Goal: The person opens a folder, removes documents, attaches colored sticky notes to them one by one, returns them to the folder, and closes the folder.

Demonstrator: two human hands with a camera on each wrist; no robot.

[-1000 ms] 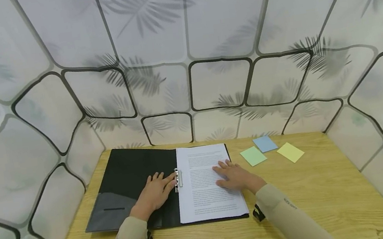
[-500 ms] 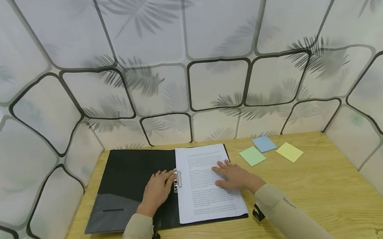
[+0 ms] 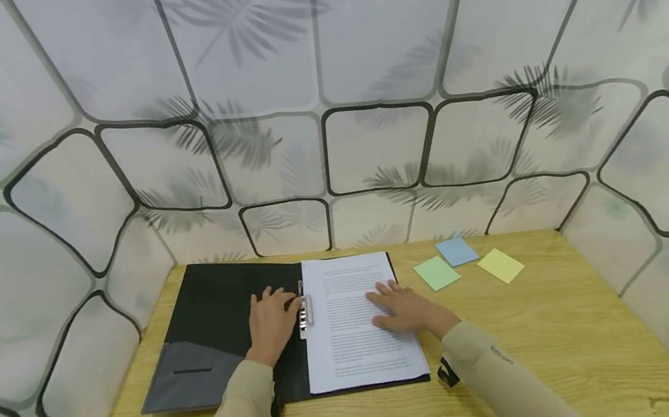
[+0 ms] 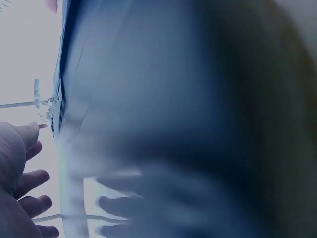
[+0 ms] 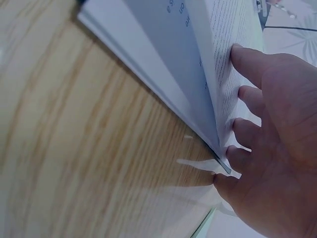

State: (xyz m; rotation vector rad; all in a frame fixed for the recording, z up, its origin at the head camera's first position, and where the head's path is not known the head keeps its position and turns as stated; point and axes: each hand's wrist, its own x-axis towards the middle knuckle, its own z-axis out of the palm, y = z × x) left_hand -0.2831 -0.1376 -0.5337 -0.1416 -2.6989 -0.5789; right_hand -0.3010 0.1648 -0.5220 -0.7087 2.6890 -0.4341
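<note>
A black folder (image 3: 223, 290) lies spread out, with a grey pocket on its left cover. A stack of printed paper (image 3: 357, 356) sits on its right side, beside a silver metal clip (image 3: 304, 317) at the spine. My left hand (image 3: 271, 326) is at the upper part of this clip, thumb and index finger pinching it, the other fingers loosely spread. In the left wrist view the clip (image 4: 54, 106) stands just past the thumb tip. My right hand (image 3: 408, 309) rests on the printed sheets with fingers spread. The right wrist view shows page edges (image 5: 198, 74) fanned slightly beneath the fingers.
Green (image 3: 437, 272), blue (image 3: 456, 251) and yellow (image 3: 501, 265) sticky notes lie right of the folder. The wooden table (image 3: 557, 348) meets patterned walls (image 3: 377, 144) at the back and sides.
My left hand has drawn its fingers in from lying spread against the clip to pinching its upper part. A piece of the clip now shows higher up. My right hand stays on the paper.
</note>
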